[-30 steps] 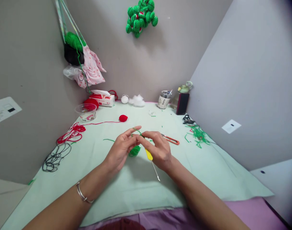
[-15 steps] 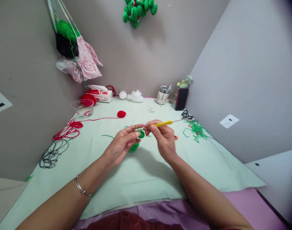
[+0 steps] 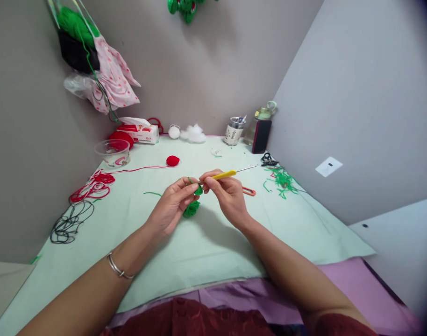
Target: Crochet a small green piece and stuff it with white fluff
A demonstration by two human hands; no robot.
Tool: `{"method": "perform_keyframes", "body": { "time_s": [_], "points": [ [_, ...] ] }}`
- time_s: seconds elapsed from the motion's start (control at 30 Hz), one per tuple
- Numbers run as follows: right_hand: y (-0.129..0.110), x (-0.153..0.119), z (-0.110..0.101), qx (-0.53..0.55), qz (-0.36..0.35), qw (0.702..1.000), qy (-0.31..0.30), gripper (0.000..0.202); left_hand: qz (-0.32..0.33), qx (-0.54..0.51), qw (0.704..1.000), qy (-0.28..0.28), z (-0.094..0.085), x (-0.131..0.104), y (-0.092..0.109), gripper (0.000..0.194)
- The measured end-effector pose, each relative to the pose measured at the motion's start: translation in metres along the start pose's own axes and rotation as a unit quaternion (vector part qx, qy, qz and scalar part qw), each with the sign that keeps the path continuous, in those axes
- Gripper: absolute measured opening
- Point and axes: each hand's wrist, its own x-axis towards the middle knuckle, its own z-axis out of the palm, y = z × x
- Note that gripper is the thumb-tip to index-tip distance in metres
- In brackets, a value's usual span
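My left hand (image 3: 173,204) is closed, pinching a small green crochet piece (image 3: 198,190) between thumb and fingers. In my right hand (image 3: 228,196) is a crochet hook (image 3: 224,175) with a yellow grip, held like a pen. One metal end of the hook meets the green piece; its other end points out to the right. Just below my left fingers lies a bundle of green yarn (image 3: 191,209) on the cloth. An orange pin-shaped item (image 3: 249,191) rests beyond my right hand, partly hidden by it.
On the left lie red yarn (image 3: 94,184), dark cord (image 3: 71,223) and a clear tub (image 3: 112,154). A red ball (image 3: 172,161), tissue pack (image 3: 139,130), white stuffing (image 3: 194,134), pen tin (image 3: 234,131) and phone (image 3: 261,136) sit farther back. Green scraps (image 3: 282,181) are at right.
The view has shifted, so everything sits a little to the left and higher. My hands have come closer together at the green piece, and more of the orange item shows.
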Motion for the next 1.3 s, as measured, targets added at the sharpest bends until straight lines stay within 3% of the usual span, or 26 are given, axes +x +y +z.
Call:
{"method": "perform_keyframes", "body": {
  "time_s": [0.57,0.87,1.3],
  "points": [
    [0.0036,0.0044,-0.0033,0.119,0.065,0.990,0.034,0.020,0.045,0.034,0.998,0.037,0.0016,-0.0032,0.0037,0.018],
    [-0.0004,0.0045,-0.0025,0.120,0.077,0.989,0.037,0.021,0.032,0.039,0.998,0.034,0.0004,-0.0054,0.0048,0.030],
    [0.0009,0.0039,-0.0034,0.101,0.061,0.991,0.062,0.023,0.023,0.022,0.999,0.037,0.0011,-0.0054,0.0075,0.025]
  ]
}}
